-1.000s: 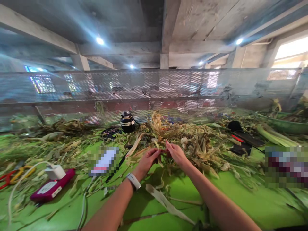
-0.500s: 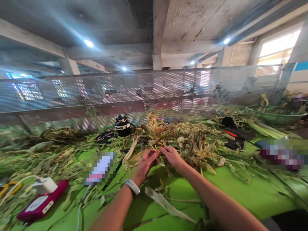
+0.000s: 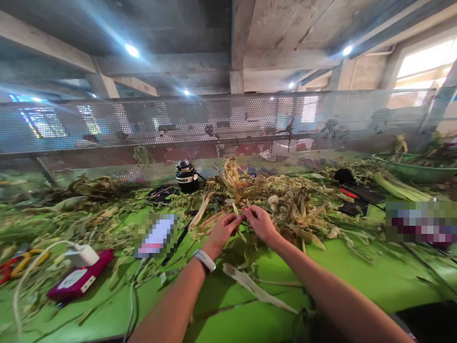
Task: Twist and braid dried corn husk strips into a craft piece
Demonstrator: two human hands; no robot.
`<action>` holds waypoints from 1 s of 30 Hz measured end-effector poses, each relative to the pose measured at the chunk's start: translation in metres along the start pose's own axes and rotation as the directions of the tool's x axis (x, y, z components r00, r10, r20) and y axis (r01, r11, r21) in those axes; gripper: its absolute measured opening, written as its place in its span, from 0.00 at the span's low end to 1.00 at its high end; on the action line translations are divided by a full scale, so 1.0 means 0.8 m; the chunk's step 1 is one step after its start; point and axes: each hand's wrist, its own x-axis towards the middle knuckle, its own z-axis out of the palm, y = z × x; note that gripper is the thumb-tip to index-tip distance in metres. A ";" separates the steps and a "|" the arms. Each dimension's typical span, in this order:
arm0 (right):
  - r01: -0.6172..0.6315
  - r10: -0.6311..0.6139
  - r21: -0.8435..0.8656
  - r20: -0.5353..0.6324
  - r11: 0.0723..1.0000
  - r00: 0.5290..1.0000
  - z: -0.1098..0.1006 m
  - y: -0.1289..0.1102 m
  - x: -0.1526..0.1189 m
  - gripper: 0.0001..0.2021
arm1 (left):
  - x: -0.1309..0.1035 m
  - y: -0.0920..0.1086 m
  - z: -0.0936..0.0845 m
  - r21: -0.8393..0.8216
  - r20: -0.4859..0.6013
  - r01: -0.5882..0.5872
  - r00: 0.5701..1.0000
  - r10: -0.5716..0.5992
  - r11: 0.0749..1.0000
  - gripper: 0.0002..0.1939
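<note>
Both hands meet over the green tabletop, just in front of a heap of dried husks. My left hand (image 3: 222, 234), with a pale watch band on its wrist, is closed in a pinch on a thin pale strip of dried husk (image 3: 234, 208). Fingertip to fingertip with it, my right hand (image 3: 262, 226) pinches too, apparently on the same strip; the fingers partly hide it. A long pale husk leaf (image 3: 250, 286) lies flat on the table below the hands. Behind them stands a bundle of dried husk (image 3: 231, 175) on the heap (image 3: 296, 200).
A phone with blurred screen (image 3: 157, 237) and a maroon power bank (image 3: 80, 281) with a white plug lie left. Beside them are orange-handled scissors (image 3: 12, 269). A black jar (image 3: 186, 177) stands before a perforated metal screen (image 3: 214, 119). A green basin (image 3: 424, 169) sits far right.
The whole scene has shifted slightly right and up in the picture as my head moved. My hands remain together, pinching at the same spot by the heap.
</note>
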 end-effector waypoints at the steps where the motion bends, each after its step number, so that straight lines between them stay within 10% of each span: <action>1: 0.007 -0.007 -0.018 -0.006 1.000 1.000 -0.001 0.000 0.000 0.20 | 0.001 -0.001 0.000 0.024 0.001 -0.035 0.999 0.035 0.999 0.19; 7: 0.065 -0.069 -0.115 -0.035 0.991 0.997 -0.005 -0.002 0.000 0.20 | 0.005 -0.002 0.002 0.133 0.012 -0.152 0.988 0.151 0.979 0.21; 20: 0.099 -0.100 -0.109 0.001 0.989 0.995 -0.007 0.001 0.001 0.20 | -0.001 -0.005 0.006 -0.028 0.071 -0.001 0.997 0.003 1.000 0.23; 30: -0.056 0.056 0.036 -0.001 0.998 0.998 -0.015 0.008 0.016 0.26 | -0.001 -0.002 0.009 -0.059 0.048 -0.032 0.998 0.035 0.998 0.22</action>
